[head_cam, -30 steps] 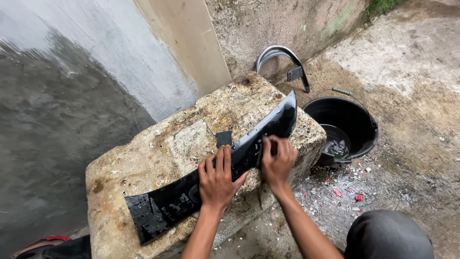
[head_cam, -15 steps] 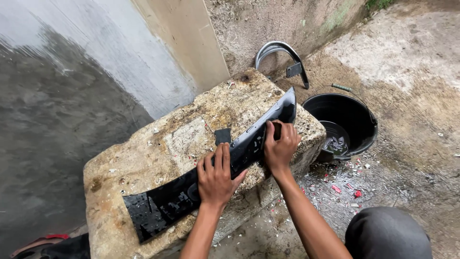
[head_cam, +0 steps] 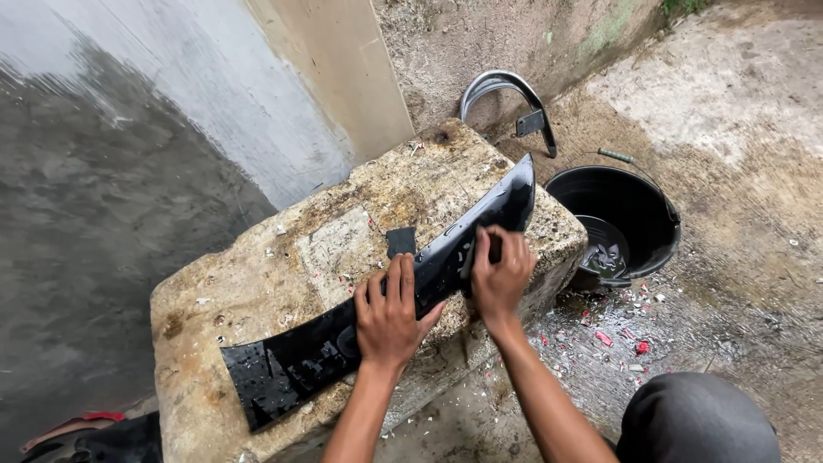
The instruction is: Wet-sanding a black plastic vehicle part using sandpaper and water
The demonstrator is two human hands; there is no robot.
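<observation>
A long, glossy, wet black plastic panel (head_cam: pixel 300 356) lies slantwise across a rough stone block (head_cam: pixel 257 274). My left hand (head_cam: pixel 390 313) lies flat on the panel's middle and holds it down. My right hand (head_cam: pixel 501 270) presses on the panel's upper part with its fingers bent. What looks like a small dark sheet shows under those fingers. A loose small dark square piece (head_cam: pixel 400 242) lies on the stone just above the panel.
A black bucket (head_cam: pixel 639 201) with water stands on the ground right of the block. A curved grey panel (head_cam: pixel 506 90) leans against the wall behind. Red and white chips (head_cam: pixel 617 343) litter the wet ground. My knee (head_cam: pixel 699 420) is at the lower right.
My right hand slid up along the panel and then slightly back down. The left hand stayed pressed on the panel's middle.
</observation>
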